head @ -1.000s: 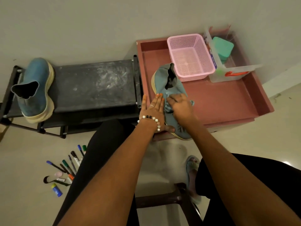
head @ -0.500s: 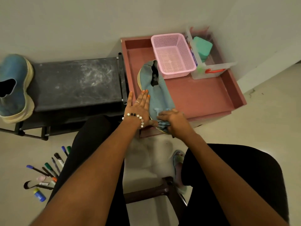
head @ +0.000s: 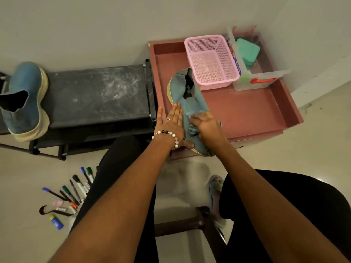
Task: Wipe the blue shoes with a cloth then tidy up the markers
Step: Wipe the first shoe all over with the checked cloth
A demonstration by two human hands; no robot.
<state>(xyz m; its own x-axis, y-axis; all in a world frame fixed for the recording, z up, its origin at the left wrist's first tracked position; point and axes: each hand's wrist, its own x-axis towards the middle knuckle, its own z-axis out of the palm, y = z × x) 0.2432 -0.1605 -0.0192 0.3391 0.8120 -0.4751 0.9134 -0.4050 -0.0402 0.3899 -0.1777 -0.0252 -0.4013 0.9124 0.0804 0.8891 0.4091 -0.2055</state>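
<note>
A: Shoe (head: 191,109) is lying in the red tray (head: 266,111), its long axis running away from the person, toe nearest.

B: Left hand (head: 171,126) is bracing its side, fingers straight and together; right hand (head: 208,126) is pressing the cloth (head: 191,128) on the toe, fingers curling round it. Markers (head: 76,188) are waiting on the floor.

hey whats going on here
A seated person is wiping a blue shoe on the red tray. The left hand lies flat against its side, steadying it, while the right hand rubs a cloth over its top. The other blue shoe sits on the black rack; the markers lie on the floor.
</note>
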